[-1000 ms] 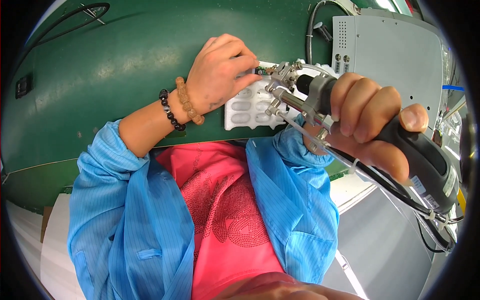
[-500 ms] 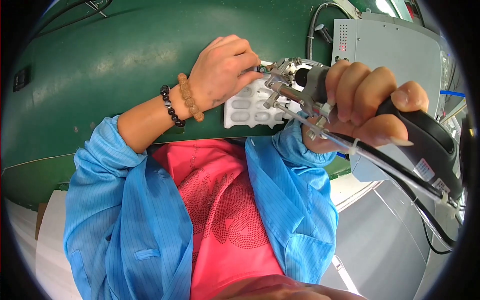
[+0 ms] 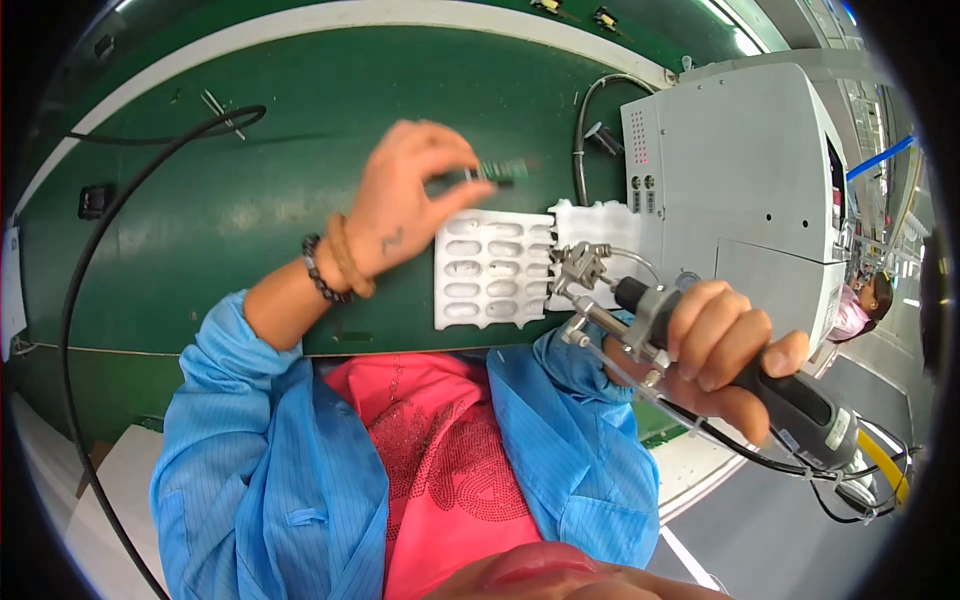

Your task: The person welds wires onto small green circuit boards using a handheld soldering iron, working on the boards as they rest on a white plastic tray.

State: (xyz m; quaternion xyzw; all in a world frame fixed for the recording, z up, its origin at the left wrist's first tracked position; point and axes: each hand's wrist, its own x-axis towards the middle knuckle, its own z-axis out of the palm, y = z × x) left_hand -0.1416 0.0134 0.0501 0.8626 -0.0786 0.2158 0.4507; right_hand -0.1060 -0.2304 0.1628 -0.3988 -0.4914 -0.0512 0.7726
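My left hand (image 3: 410,185) is raised above the green bench, thumb and fingers closed on one end of a small green circuit board (image 3: 505,170), which is blurred by motion. Just below it lies a white moulded tray (image 3: 492,268) with rows of oval pockets. My right hand (image 3: 725,345) wraps around the black handle of a powered screwdriver (image 3: 805,405). The tool's metal head, with a thin hose attached, points left and hangs over the tray's right side. Part of a second white tray (image 3: 600,218) shows behind that head.
A grey control box (image 3: 730,165) stands at the right of the bench. A long black cable (image 3: 75,270) curves down the left side, near thin metal rods (image 3: 222,112). Another person in pink (image 3: 851,312) sits beyond the box.
My left hand has come away from the screwdriver's metal head, leftward, with the circuit board in its fingers. The right hand still grips the screwdriver. The view has shifted, showing more bench.
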